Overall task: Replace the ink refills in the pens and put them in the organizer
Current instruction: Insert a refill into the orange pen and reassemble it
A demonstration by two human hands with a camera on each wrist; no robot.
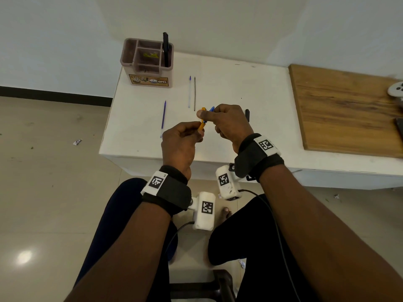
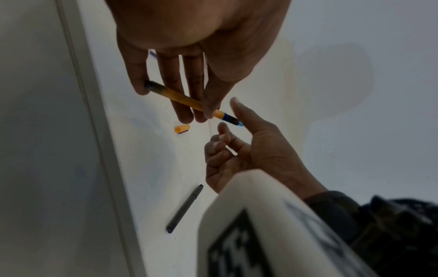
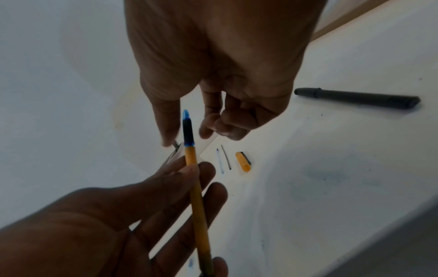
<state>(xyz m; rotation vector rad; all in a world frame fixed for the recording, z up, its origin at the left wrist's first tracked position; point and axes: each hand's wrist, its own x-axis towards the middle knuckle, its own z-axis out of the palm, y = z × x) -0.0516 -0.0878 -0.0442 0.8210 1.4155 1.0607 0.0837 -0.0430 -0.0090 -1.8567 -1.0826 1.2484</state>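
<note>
An orange pen (image 1: 202, 125) with a blue and black tip section is held up over the white table (image 1: 250, 83). My left hand (image 1: 198, 133) grips its barrel (image 2: 187, 99) between thumb and fingers. My right hand (image 1: 209, 115) closes thumb and forefinger round the tip section (image 3: 187, 129), its other fingers curled. The pen's orange cap (image 3: 243, 162) lies on the table beyond the hands. Three loose refills lie there: a blue one (image 1: 163, 117), a pale one (image 1: 189, 92) and a dark one (image 1: 194, 93). The brown organizer (image 1: 124, 62) stands at the far left corner with a black pen (image 1: 165, 49) upright in it.
A second black pen (image 1: 247, 114) lies on the table just right of my right hand. A wooden board (image 1: 349, 110) covers the table's right part, with a white round object (image 1: 395, 89) at its far edge. The table's front edge runs just below my wrists.
</note>
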